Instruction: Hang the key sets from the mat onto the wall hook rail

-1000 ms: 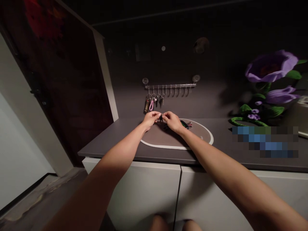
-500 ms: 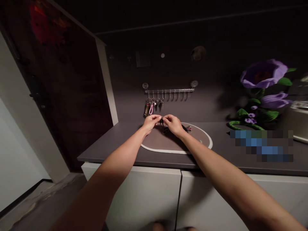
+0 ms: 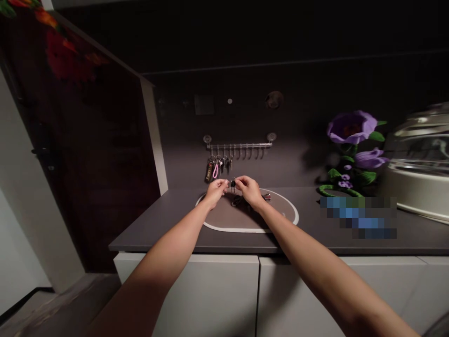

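Note:
A small bunch of dark-headed keys (image 3: 233, 184) hangs between my two hands, above the mat. My right hand (image 3: 248, 189) pinches the ring at its top between thumb and forefinger. Just left of the keys, my left hand (image 3: 216, 191) has its fingers closed together; whether anything small is between them is hidden. Beneath the hands lies a brown oval mat (image 3: 224, 220) with a white rim. Dark items with a reddish end (image 3: 268, 197) rest on it, partly covered by my right hand.
A clear hook rail (image 3: 242, 145) is fixed to the wall, with several key bunches on its left hooks, one with a pink loop (image 3: 215, 170). Purple flowers (image 3: 352, 128) and a cream appliance (image 3: 421, 187) stand right on the grey counter (image 3: 147, 229). A dark door (image 3: 98, 164) is left.
My hands have moved slightly apart, and the keys now show in the gap, hanging from my right fingers. The view has shifted up and to the right.

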Demonstrator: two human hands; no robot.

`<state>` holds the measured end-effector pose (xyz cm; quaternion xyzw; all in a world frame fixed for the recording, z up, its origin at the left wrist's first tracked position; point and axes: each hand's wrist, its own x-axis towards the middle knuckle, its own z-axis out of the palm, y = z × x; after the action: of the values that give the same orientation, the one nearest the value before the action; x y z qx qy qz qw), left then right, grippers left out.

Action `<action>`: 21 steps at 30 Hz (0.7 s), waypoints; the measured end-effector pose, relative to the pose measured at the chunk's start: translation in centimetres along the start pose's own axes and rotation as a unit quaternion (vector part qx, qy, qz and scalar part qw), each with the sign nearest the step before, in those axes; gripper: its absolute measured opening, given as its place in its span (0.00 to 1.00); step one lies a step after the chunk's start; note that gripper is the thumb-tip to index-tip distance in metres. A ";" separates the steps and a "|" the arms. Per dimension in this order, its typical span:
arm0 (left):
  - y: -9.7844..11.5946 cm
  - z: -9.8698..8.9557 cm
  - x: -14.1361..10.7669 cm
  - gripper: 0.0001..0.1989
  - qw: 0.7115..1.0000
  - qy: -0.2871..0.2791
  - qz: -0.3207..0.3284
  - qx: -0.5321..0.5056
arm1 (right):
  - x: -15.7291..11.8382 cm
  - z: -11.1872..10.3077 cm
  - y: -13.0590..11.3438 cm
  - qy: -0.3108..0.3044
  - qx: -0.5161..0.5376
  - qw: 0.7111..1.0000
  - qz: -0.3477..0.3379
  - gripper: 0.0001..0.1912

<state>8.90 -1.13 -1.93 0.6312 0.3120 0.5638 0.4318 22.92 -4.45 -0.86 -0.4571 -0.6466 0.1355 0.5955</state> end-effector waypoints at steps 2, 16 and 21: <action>-0.4 0.1 0.0 0.15 0.999 -0.001 0.006 0.045 | 0.3 -0.1 0.1 0.012 0.023 1.000 0.012 0.13; -1.2 0.4 -0.5 0.12 0.951 -0.065 0.109 0.283 | 7.7 -0.8 -2.7 0.086 0.147 0.979 0.115 0.05; -1.8 0.3 -0.1 0.12 0.957 -0.057 0.093 0.269 | 10.2 0.3 -2.9 0.111 0.133 0.974 0.143 0.04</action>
<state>9.38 -0.53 -3.56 0.7814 0.3664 0.4600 0.2087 22.69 1.77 7.80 -0.4732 -0.4809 0.2526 0.6936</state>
